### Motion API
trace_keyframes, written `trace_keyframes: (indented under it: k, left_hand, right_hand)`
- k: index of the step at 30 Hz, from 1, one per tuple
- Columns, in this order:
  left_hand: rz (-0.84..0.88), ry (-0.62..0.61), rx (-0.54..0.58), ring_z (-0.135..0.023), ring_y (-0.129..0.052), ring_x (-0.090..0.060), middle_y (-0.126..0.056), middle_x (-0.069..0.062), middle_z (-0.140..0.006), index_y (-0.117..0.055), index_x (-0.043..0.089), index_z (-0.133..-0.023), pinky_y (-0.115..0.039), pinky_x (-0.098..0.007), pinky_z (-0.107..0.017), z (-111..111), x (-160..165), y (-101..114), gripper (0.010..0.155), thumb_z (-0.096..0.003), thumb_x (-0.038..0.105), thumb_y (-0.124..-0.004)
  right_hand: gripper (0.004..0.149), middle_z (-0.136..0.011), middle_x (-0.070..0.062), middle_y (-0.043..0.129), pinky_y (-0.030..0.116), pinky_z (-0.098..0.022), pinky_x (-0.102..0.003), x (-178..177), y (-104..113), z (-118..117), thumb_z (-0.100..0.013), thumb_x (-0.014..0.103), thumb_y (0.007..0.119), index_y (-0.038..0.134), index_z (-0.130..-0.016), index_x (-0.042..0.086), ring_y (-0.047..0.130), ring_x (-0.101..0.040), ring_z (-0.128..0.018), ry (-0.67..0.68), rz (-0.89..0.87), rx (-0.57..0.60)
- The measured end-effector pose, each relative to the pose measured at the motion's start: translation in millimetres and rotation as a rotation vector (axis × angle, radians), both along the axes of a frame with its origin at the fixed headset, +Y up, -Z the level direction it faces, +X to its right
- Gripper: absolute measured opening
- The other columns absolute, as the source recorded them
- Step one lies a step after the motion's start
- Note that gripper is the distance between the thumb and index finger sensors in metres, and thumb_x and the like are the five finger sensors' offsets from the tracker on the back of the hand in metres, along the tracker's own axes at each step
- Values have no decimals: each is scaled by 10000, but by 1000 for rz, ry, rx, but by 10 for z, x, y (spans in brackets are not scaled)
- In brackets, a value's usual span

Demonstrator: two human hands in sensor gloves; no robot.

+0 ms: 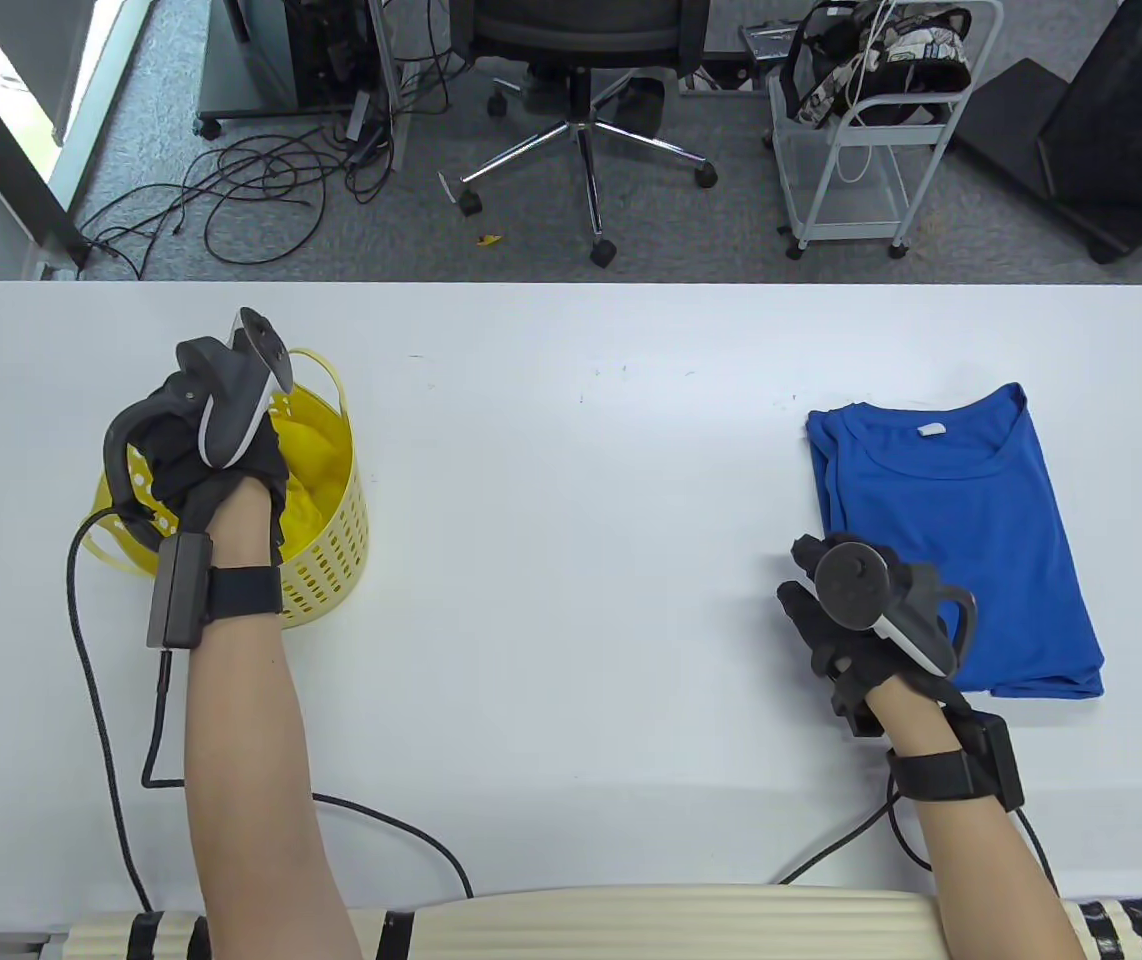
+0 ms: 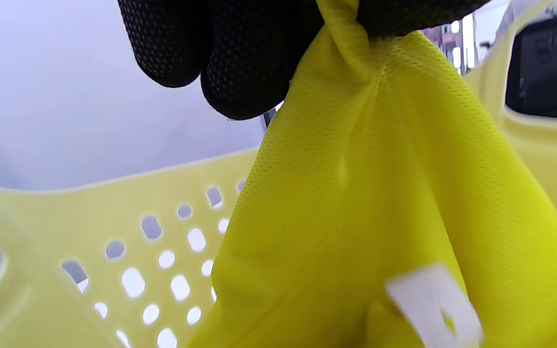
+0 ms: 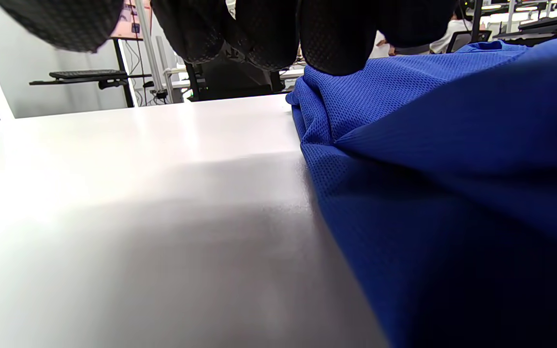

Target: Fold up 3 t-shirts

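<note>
At table right, folded blue t-shirt (image 1: 961, 530) lengthwise, collar pointing away.

White worktop (image 1: 571, 500) across the frame.
Yellow basket (image 1: 331, 570) at left; folded blue t-shirt (image 1: 971, 520) lying flat at right.

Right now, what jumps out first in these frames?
The yellow basket at the table's left, where the left hand pinches a yellow t-shirt still bunched inside it. Across the white table, a folded blue t-shirt lies flat at the right, with the right hand at its near left edge.
</note>
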State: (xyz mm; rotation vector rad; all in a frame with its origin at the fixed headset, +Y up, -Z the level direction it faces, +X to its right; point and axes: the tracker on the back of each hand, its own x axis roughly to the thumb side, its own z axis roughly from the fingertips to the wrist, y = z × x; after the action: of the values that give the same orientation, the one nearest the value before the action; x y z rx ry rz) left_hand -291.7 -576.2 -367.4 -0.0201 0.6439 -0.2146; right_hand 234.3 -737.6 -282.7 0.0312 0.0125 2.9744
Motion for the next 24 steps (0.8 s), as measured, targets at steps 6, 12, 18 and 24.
trace_keyframes:
  k: [6, 12, 18, 24]
  left_hand:
    - [12, 19, 173, -522, -932, -157, -823, 21, -620, -809, 359, -756, -759, -414, -562, 198, 48, 412, 339, -450, 378, -666]
    - [102, 14, 360, -522, -925, -155, -815, 22, -620, -799, 352, -760, -756, -412, -561, 420, 84, 996, 340, -453, 378, -655]
    - [188, -64, 561, -528, -923, -147, -810, 29, -627, -790, 360, -765, -754, -406, -565, 638, 338, 1555, 340, -457, 384, -649]
    - [271, -173, 744, -544, -919, -136, -798, 40, -641, -766, 372, -777, -751, -396, -575, 860, 655, 2029, 343, -461, 391, -635]
  right_hand:
    - [545, -1012, -136, 633, 575, -647, -634, 9, 8, 13, -417, 471, 750, 664, -901, 236, 685, -450, -873, 2, -9, 3]
    - [543, -1015, -139, 627, 574, -648, -634, 17, 34, 34, -418, 470, 750, 665, -901, 236, 683, -450, -874, 3, -31, 13]
    - [545, -1018, -140, 621, 574, -648, -633, 20, 34, 37, -418, 470, 748, 663, -902, 236, 680, -451, -876, -2, -39, 10]
    - [546, -1020, -141, 616, 572, -648, -634, 29, 34, 46, -418, 469, 748, 661, -903, 235, 678, -452, -875, 0, -44, 7]
